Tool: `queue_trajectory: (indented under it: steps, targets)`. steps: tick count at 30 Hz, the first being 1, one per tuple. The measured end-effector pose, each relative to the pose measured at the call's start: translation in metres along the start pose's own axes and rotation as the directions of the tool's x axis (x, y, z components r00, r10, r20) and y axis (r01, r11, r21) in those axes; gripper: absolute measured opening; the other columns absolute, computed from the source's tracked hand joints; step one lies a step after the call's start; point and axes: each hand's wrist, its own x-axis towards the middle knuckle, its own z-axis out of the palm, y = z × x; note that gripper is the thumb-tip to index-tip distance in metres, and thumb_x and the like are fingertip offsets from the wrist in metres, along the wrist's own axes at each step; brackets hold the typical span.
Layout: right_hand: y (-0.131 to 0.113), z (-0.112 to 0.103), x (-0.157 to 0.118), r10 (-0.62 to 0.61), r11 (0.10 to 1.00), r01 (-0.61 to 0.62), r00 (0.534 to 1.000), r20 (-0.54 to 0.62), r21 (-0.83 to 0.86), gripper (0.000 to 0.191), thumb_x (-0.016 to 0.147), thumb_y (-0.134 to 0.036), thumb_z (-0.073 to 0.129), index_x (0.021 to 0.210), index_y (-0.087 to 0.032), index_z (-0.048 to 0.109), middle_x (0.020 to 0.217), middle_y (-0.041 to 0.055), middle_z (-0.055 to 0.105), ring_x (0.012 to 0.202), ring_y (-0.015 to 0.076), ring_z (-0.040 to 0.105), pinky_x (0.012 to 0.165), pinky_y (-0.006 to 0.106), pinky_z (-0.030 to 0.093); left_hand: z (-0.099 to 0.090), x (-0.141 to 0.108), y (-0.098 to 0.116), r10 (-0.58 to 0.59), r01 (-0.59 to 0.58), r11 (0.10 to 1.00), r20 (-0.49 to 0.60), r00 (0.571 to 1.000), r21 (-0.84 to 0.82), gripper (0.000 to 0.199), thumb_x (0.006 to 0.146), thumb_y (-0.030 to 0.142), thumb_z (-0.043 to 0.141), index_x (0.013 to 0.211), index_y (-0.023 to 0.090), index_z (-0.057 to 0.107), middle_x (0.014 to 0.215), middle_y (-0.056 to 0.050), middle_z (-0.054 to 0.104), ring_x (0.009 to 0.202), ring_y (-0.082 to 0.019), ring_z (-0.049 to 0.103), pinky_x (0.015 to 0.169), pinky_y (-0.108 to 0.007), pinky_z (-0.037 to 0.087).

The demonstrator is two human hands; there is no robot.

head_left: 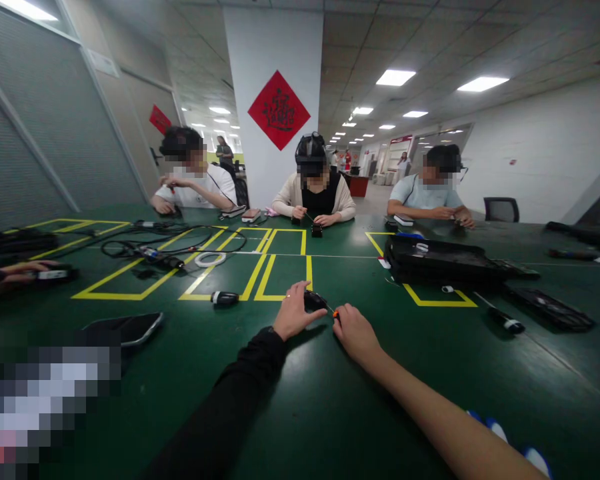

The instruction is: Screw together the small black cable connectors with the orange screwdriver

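My left hand [297, 311] is around a small dark device [314, 301] on the green table, its fingers along the far side and its thumb stretched out in front. Just to the right, my right hand [356, 333] is closed on a screwdriver [336, 314] with an orange part at its handle. The thin shaft points left toward the device; whether its tip touches the device I cannot tell. Most of the handle is hidden in my fingers. Left of my left hand lies a small black, rounded object [225, 299] with a pale end.
Yellow tape [113, 295] marks rectangles on the table. Black cables [140, 250] and a white ring [211, 260] lie left, a black tray [443, 259] and a black part [550, 309] right. A dark slab [125, 330] lies near left. Three people sit opposite; another person's hand [25, 270] shows left.
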Motion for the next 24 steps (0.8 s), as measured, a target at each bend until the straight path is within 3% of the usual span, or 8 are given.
queue_trajectory:
  steps: [2,5,8,12,17,20,24]
  targets:
    - [0.000,-0.002,-0.001,0.018,0.999,-0.018,1.000,0.003,0.043,0.015,0.084,-0.025,0.040,0.089,-0.017,0.052,0.090,0.0078,0.053,0.084,0.0179,0.050,0.074,0.027,0.038,0.006,0.005,0.002,-0.001,0.001,1.000,0.032,0.999,0.009,0.070,0.063,0.048,0.064,0.121,0.018,0.039,0.120,-0.012,0.045,0.109,-0.027,0.044,0.092,-0.041,0.035]
    - [0.003,-0.005,-0.002,0.034,0.987,-0.036,0.999,0.010,0.159,0.018,0.085,-0.025,0.039,0.091,-0.017,0.053,0.090,0.0075,0.054,0.085,0.0171,0.051,0.073,0.026,0.038,0.010,0.007,0.002,0.008,-0.010,1.000,0.085,0.996,0.024,0.050,0.068,0.044,0.060,0.111,0.020,0.048,0.107,-0.009,0.053,0.100,-0.024,0.049,0.087,-0.039,0.036]
    - [0.007,-0.006,-0.003,0.065,0.949,-0.061,0.998,-0.001,0.310,0.021,0.085,-0.025,0.038,0.097,-0.018,0.053,0.090,0.0061,0.056,0.083,0.0164,0.052,0.073,0.026,0.038,0.007,0.005,0.002,0.047,-0.049,0.999,0.130,0.990,0.007,0.034,0.071,0.036,0.060,0.101,0.021,0.053,0.096,-0.006,0.057,0.093,-0.022,0.051,0.082,-0.035,0.038]
    - [0.013,-0.004,-0.001,0.141,0.868,-0.112,0.990,-0.024,0.483,0.023,0.084,-0.029,0.039,0.100,-0.019,0.052,0.083,0.0037,0.058,0.074,0.0155,0.054,0.068,0.026,0.038,0.001,0.000,0.003,0.064,-0.058,0.998,0.174,0.983,-0.039,0.028,0.069,0.031,0.063,0.093,0.020,0.054,0.086,-0.004,0.058,0.085,-0.021,0.052,0.074,-0.031,0.039]
    - [0.015,-0.006,0.000,0.210,0.775,-0.119,0.975,-0.075,0.621,0.025,0.079,-0.041,0.048,0.082,-0.017,0.054,0.071,0.0009,0.056,0.064,0.0141,0.050,0.061,0.025,0.038,-0.005,-0.010,0.016,0.094,-0.085,0.994,0.134,0.987,-0.071,0.028,0.066,0.026,0.066,0.090,0.019,0.053,0.085,-0.003,0.056,0.082,-0.019,0.051,0.072,-0.030,0.039]
    - [0.011,-0.009,0.001,0.228,0.680,-0.133,0.973,-0.035,0.721,0.032,0.073,-0.044,0.055,0.089,-0.016,0.054,0.078,0.0020,0.058,0.063,0.0129,0.050,0.060,0.025,0.039,-0.010,-0.016,0.029,0.125,-0.121,0.991,0.072,0.989,-0.064,0.026,0.067,0.024,0.064,0.090,0.019,0.052,0.088,-0.003,0.055,0.086,-0.019,0.050,0.074,-0.030,0.039]
    - [0.006,-0.010,0.002,0.113,0.537,-0.093,0.993,0.037,0.838,0.039,0.069,-0.040,0.061,0.099,-0.016,0.055,0.089,0.0038,0.061,0.073,0.0136,0.054,0.068,0.026,0.042,-0.013,-0.022,0.042,0.141,-0.136,0.988,0.063,0.988,-0.066,0.023,0.070,0.018,0.059,0.091,0.019,0.052,0.093,-0.004,0.055,0.089,-0.019,0.051,0.077,-0.030,0.040]
